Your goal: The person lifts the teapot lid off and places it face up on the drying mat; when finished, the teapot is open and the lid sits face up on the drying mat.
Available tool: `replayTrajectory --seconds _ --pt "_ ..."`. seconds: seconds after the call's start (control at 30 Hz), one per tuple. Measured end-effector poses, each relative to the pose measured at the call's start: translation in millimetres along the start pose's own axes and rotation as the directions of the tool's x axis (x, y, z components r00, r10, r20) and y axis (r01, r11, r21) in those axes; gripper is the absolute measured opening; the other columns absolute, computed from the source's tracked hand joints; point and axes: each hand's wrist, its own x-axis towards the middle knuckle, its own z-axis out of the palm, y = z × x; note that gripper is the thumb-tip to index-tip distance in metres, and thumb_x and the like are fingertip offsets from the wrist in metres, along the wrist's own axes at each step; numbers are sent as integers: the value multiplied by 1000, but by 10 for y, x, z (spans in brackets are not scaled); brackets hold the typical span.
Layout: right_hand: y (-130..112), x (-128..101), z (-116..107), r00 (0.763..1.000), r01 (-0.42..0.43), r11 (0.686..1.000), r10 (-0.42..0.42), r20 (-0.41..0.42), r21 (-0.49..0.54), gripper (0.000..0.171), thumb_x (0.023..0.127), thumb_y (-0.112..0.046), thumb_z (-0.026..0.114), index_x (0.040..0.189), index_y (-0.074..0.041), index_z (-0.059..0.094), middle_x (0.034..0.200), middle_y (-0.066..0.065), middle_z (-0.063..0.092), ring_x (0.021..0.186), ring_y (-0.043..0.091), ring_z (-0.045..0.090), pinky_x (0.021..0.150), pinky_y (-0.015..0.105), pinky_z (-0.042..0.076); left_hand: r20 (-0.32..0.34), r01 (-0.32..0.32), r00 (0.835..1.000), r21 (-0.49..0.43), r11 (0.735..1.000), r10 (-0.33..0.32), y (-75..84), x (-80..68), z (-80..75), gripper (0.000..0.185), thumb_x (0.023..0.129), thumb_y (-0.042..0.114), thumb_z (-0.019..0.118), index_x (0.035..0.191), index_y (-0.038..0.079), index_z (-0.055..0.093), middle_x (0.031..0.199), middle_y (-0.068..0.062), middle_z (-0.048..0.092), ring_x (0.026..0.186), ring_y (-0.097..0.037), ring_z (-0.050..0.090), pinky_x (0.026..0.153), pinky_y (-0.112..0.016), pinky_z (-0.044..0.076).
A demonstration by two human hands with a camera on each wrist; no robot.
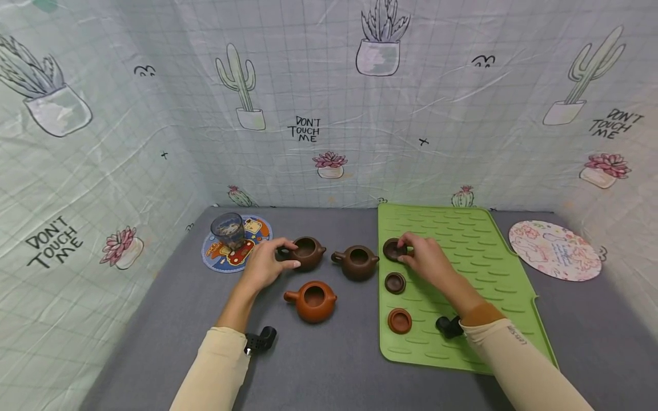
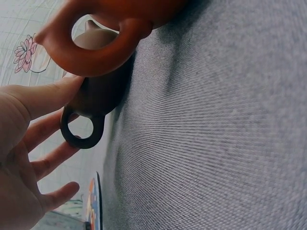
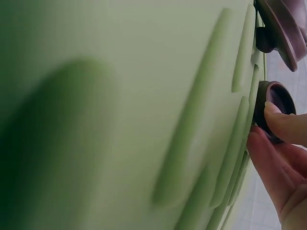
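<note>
Three lidless teapots sit on the grey desk, and my left hand rests, fingers straight, against the far-left dark teapot. My right hand pinches the farthest dark lid at the green mat's left edge; that teapot lies left of this grip, beyond the middle teapot.

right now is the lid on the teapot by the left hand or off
Off. The dark teapot by the left hand shows an open mouth; the right hand pinches a lid on the green mat.

Three teapots, three lids, two round coasters, one glass, one green mat.
</note>
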Motion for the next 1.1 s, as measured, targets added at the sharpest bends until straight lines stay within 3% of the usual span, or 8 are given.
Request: replayTrajectory --seconds 0.87,1.1 --pt "56 -38 -24 1000 -5 1000 5 5 -17 24 86 -9 81 104 -6 65 113 23 76 86 34 77 76 46 60 14 16 1000 13 1000 -16 32 5 41 34 81 26 88 112 20 76 124 -8 75 119 -34 66 100 -53 50" --pt "81 -39 -26 1000 17 999 -18 -16 -30 30 88 -9 80 103 -3 55 101 21 74 76 32 74 64 39 53 40 17 999 68 998 -19 66 57 54 36 83 28 86 116 20 74 129 -8 72 124 -35 63 104 -55 47"
